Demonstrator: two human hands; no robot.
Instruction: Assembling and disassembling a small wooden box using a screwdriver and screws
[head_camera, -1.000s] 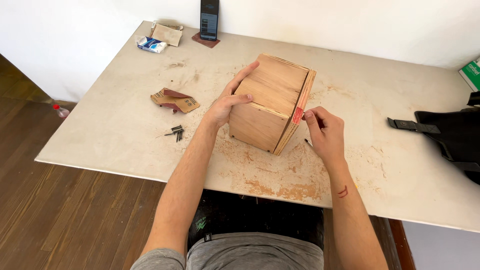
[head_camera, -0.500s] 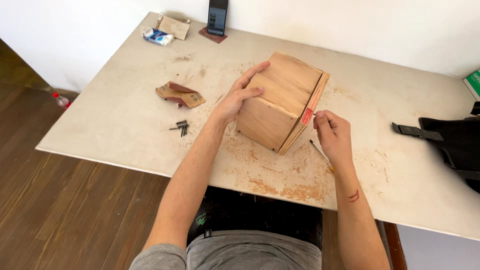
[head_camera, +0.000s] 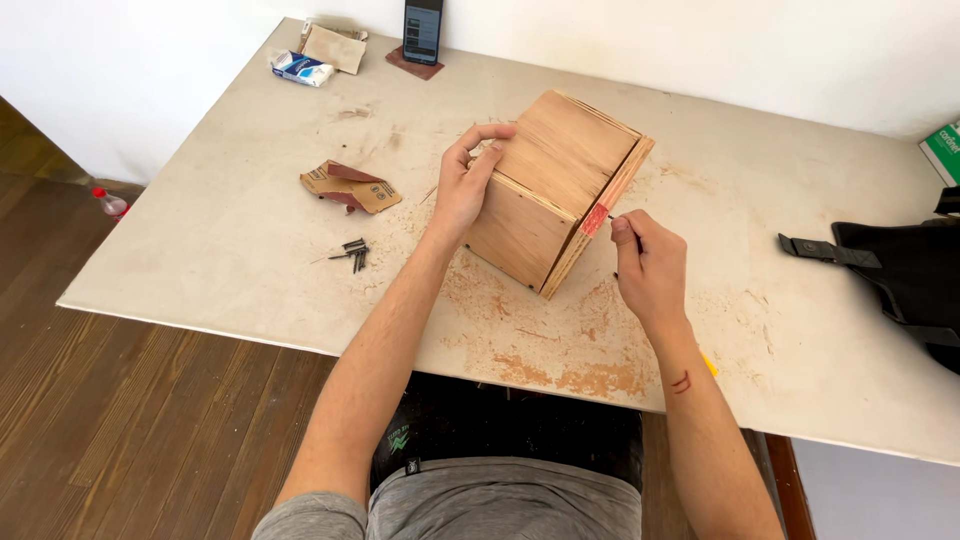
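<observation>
As left hand (head_camera: 468, 180) grips plywood box (head_camera: 556, 190); right hand (head_camera: 650, 265) pinches nail (head_camera: 612, 217)

Left hand (head_camera: 468, 185) gripped plywood box (head_camera: 555, 190) on dusty table (head_camera: 200, 230). Right hand (head_camera: 650, 268) pinched small nail against box's red-marked edge. Loose nails (head_camera: 352, 254), folded sandpaper (head_camera: 350, 187) lay left; black bag (head_camera: 905, 285) right.

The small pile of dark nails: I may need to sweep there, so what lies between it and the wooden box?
In the head view, the left hand and forearm cross the stretch between the nails and the wooden box; otherwise only dusty table.
</observation>
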